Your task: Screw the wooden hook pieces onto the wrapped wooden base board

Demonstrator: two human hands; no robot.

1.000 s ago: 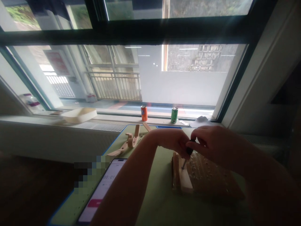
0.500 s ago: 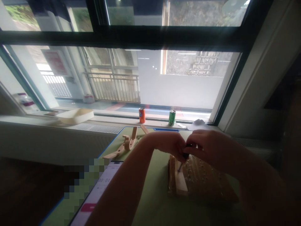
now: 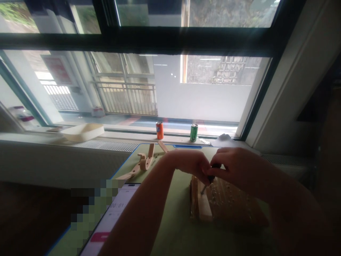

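Observation:
Both hands meet over a wooden assembly [image 3: 202, 208] lying on a green mat [image 3: 176, 231]. My right hand [image 3: 237, 167] is closed round the black handle of a small screwdriver [image 3: 207, 181], whose metal tip points down onto a pale wooden strip of the assembly. My left hand [image 3: 193, 161] is closed right beside it, fingers pinched at the tool's handle and the wood below. To the right of the strip the assembly carries a perforated wooden panel [image 3: 234, 202] dotted with small holes.
Loose curved wooden parts [image 3: 145, 161] lie at the mat's far left. A phone [image 3: 110, 222] with a lit screen lies at the near left. An orange can [image 3: 159, 130], a green can [image 3: 194, 132] and a cream tray [image 3: 81, 132] stand on the windowsill.
The view has drifted slightly, so everything sits a bit further left and lower in frame. Both hands stay closed together on the screwdriver over the wood.

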